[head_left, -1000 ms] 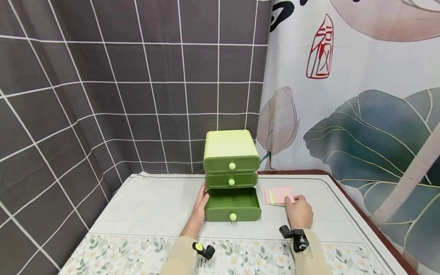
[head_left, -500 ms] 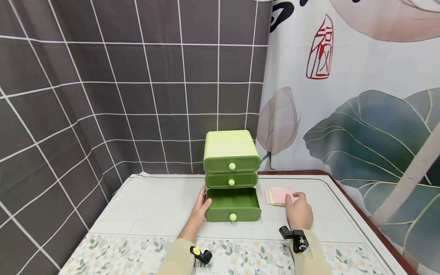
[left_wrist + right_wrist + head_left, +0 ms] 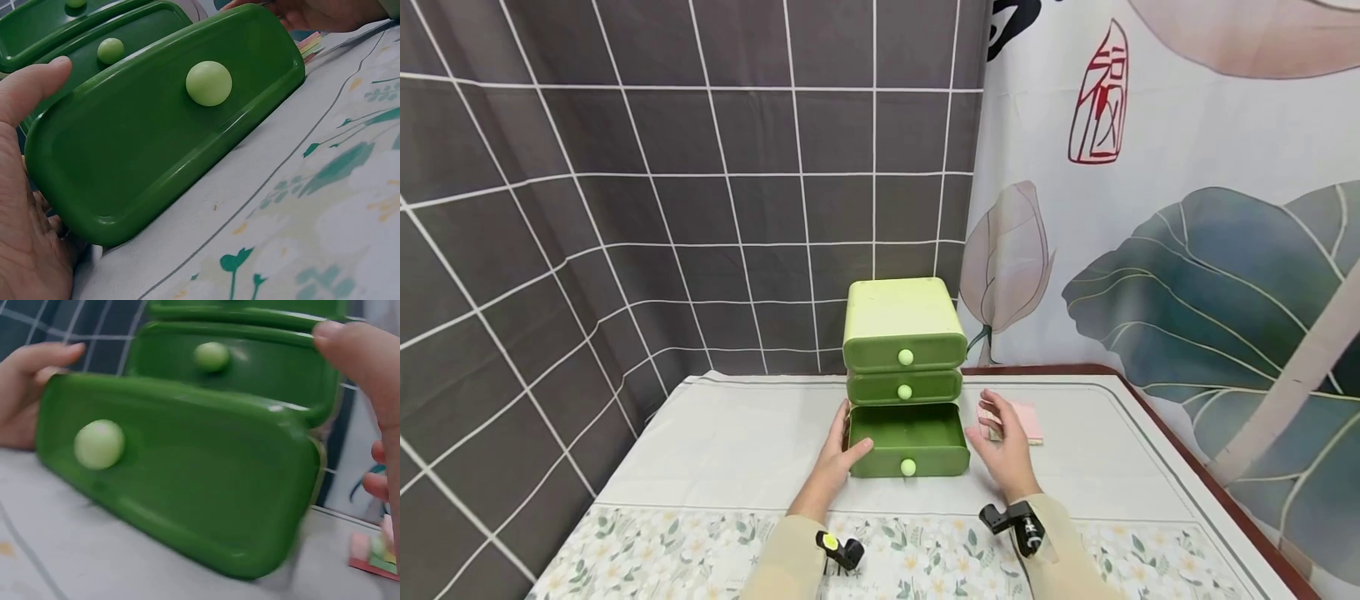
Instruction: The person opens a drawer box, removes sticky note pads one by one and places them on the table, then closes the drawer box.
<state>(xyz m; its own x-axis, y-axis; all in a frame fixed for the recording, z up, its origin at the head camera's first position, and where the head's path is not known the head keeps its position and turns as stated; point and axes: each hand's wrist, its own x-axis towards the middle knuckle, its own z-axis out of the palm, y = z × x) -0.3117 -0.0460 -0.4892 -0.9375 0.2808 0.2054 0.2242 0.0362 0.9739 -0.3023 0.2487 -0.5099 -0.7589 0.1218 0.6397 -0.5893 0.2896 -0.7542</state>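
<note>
A green drawer organizer (image 3: 904,310) with a pale yellow-green top stands on the table. Its bottom drawer (image 3: 907,461) is pulled out, and nothing shows inside in the head view. My left hand (image 3: 829,468) lies along that drawer's left side, thumb extended by the front corner; its other fingers are partly hidden. By the right side of the drawer hovers my right hand (image 3: 1006,450), fingers loosely bent and thumb apart, holding nothing. Behind this hand lies a stack of pink and green sticky notes (image 3: 1027,421), partly covered.
The middle drawer (image 3: 880,387) and top drawer (image 3: 880,353) are pushed in, each with a round pale knob. A floral cloth (image 3: 647,542) covers the near table. Dark checked fabric (image 3: 737,208) hangs behind, and a printed curtain (image 3: 1150,250) hangs at right.
My right hand has left the sticky notes and moved left to the drawer's side. My left thumb has spread out toward the drawer front. The head view has tilted slightly down.
</note>
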